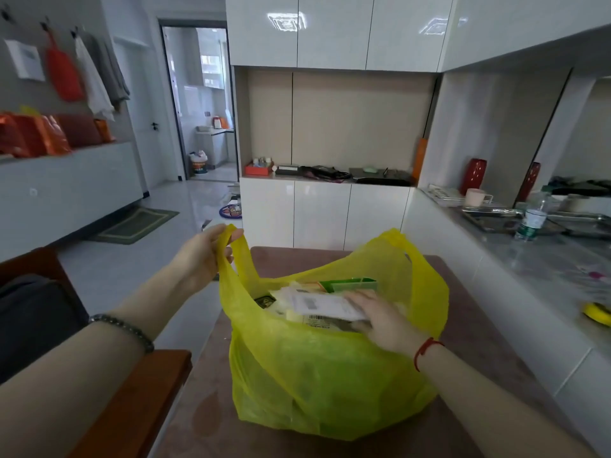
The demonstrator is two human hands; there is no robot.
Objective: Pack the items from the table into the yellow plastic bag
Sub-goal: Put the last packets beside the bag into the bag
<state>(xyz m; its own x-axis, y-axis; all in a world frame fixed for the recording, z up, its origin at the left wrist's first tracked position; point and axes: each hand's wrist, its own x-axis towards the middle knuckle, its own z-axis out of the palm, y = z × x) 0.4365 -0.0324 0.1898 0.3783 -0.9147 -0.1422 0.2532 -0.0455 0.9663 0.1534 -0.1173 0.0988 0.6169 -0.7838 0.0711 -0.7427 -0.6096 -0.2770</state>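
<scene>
The left hand [206, 256] pinches one handle of the thin yellow plastic bag [330, 368], standing on the brown table [469, 352]. The right hand [383, 317] presses flat on a white paper packet [325, 305] inside. Pushing hard could tear or tip the bag.

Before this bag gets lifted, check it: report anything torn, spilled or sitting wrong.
Nothing looks torn or spilled. The yellow plastic bag stands on the table, full to the mouth. The left hand holds one handle up; the right hand presses a white labelled packet on top. A green box pokes up behind it.
</scene>
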